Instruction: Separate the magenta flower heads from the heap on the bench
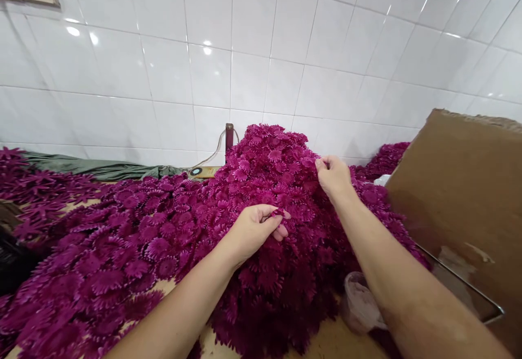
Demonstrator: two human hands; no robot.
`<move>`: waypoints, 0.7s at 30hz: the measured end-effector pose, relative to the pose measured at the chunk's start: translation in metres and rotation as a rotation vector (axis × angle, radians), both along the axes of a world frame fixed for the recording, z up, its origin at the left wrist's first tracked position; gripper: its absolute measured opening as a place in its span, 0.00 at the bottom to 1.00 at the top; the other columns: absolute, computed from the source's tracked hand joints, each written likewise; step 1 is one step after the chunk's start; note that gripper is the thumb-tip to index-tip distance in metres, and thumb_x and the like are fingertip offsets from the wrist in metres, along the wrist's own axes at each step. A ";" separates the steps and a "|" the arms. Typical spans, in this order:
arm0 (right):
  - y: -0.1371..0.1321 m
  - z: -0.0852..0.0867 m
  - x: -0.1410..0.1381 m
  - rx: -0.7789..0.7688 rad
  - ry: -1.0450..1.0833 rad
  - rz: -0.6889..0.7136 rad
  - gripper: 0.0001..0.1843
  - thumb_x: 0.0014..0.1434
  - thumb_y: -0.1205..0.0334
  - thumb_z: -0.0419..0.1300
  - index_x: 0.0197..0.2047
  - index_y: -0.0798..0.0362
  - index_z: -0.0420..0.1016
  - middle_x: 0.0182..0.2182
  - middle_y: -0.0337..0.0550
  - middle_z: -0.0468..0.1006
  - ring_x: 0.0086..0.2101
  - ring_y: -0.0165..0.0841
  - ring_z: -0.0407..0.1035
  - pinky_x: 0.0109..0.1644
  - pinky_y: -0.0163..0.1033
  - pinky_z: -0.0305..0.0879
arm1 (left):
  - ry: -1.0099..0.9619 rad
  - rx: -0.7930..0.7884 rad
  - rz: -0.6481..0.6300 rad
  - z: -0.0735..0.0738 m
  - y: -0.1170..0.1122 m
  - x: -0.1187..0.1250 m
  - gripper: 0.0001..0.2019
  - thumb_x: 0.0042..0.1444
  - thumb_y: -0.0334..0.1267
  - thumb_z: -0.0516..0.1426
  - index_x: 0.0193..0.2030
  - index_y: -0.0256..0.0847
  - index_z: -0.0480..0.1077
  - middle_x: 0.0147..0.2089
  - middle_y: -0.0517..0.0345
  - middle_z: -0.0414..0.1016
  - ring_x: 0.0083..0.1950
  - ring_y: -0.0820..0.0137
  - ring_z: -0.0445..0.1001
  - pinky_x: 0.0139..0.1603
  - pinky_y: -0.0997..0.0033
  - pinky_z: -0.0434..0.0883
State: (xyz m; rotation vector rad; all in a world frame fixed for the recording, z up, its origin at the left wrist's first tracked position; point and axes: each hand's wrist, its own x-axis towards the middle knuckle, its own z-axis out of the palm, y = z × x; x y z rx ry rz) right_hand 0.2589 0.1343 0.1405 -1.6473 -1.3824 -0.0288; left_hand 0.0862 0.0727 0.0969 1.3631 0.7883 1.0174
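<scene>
Plastic cup (359,302) nearest, left hand (255,228) pinching purple flower (278,213), right hand (334,177) pinching flower pile (265,158).

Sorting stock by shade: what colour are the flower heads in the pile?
Deep magenta-purple flower heads, head view.

We find no legible text, label, brand, number or sign in this view. The magenta artificial flowers (265,185), the brown cardboard sheet (460,185) and the white wall tiles (244,49) all present plain faces. One small round mark on the wooden block (203,172) by the wall is too small for us to read.
</scene>
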 end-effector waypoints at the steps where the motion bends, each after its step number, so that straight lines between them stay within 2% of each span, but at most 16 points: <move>1: 0.006 0.003 0.003 -0.011 0.004 0.007 0.05 0.49 0.65 0.53 0.30 0.54 0.68 0.26 0.43 0.72 0.28 0.35 0.65 0.36 0.42 0.60 | -0.009 -0.002 -0.003 0.000 -0.001 -0.003 0.06 0.46 0.34 0.57 0.31 0.34 0.70 0.19 0.63 0.70 0.20 0.77 0.66 0.28 0.76 0.62; 4: 0.009 0.008 0.000 -0.093 -0.063 0.126 0.22 0.44 0.65 0.59 0.45 0.54 0.67 0.36 0.47 0.75 0.34 0.37 0.68 0.42 0.44 0.61 | -0.042 0.006 0.029 0.001 0.001 -0.010 0.08 0.47 0.37 0.57 0.33 0.35 0.68 0.19 0.63 0.71 0.21 0.77 0.67 0.28 0.76 0.62; 6: 0.000 0.009 -0.011 -0.163 -0.163 0.210 0.27 0.46 0.63 0.59 0.52 0.55 0.65 0.44 0.50 0.73 0.39 0.39 0.68 0.46 0.45 0.61 | -0.045 -0.017 0.068 0.001 0.005 -0.011 0.07 0.49 0.38 0.55 0.30 0.35 0.67 0.18 0.63 0.71 0.21 0.77 0.67 0.28 0.76 0.62; 8: -0.015 0.009 -0.024 -0.214 -0.250 0.294 0.23 0.50 0.61 0.55 0.51 0.56 0.67 0.45 0.51 0.73 0.41 0.39 0.68 0.47 0.46 0.61 | -0.039 -0.062 0.095 0.000 0.009 -0.011 0.07 0.51 0.37 0.53 0.28 0.36 0.68 0.21 0.61 0.72 0.23 0.76 0.69 0.28 0.76 0.62; 10: -0.031 0.006 -0.035 -0.224 -0.273 0.395 0.17 0.53 0.60 0.53 0.45 0.56 0.72 0.40 0.48 0.76 0.38 0.37 0.70 0.45 0.43 0.64 | -0.030 -0.072 0.103 -0.003 0.012 -0.012 0.06 0.50 0.35 0.53 0.28 0.36 0.70 0.26 0.59 0.74 0.28 0.75 0.70 0.32 0.76 0.63; 14: -0.054 -0.007 -0.048 -0.214 -0.241 0.580 0.14 0.53 0.59 0.53 0.40 0.56 0.73 0.35 0.45 0.78 0.34 0.34 0.71 0.39 0.37 0.67 | -0.023 0.062 0.162 -0.009 0.015 -0.014 0.04 0.46 0.29 0.55 0.27 0.36 0.72 0.29 0.59 0.75 0.35 0.72 0.70 0.43 0.71 0.64; 16: -0.059 -0.015 -0.049 -0.213 -0.216 0.634 0.14 0.53 0.57 0.53 0.40 0.55 0.72 0.35 0.46 0.78 0.34 0.34 0.71 0.38 0.38 0.68 | -0.050 0.115 0.192 -0.010 0.015 -0.012 0.04 0.44 0.27 0.56 0.25 0.36 0.72 0.27 0.59 0.75 0.35 0.71 0.70 0.45 0.71 0.64; 18: -0.063 -0.022 -0.049 -0.214 -0.166 0.675 0.15 0.52 0.55 0.54 0.41 0.54 0.71 0.36 0.45 0.78 0.35 0.35 0.71 0.37 0.38 0.68 | -0.107 0.085 0.170 -0.010 0.013 -0.009 0.04 0.45 0.25 0.55 0.25 0.35 0.70 0.25 0.60 0.73 0.30 0.74 0.69 0.39 0.73 0.66; 21: -0.065 -0.026 -0.048 -0.251 -0.005 0.701 0.19 0.48 0.52 0.57 0.42 0.54 0.71 0.34 0.46 0.78 0.33 0.36 0.72 0.36 0.38 0.70 | -0.213 -0.051 0.149 -0.009 0.012 0.000 0.02 0.47 0.28 0.55 0.27 0.35 0.65 0.18 0.67 0.66 0.18 0.80 0.63 0.26 0.77 0.64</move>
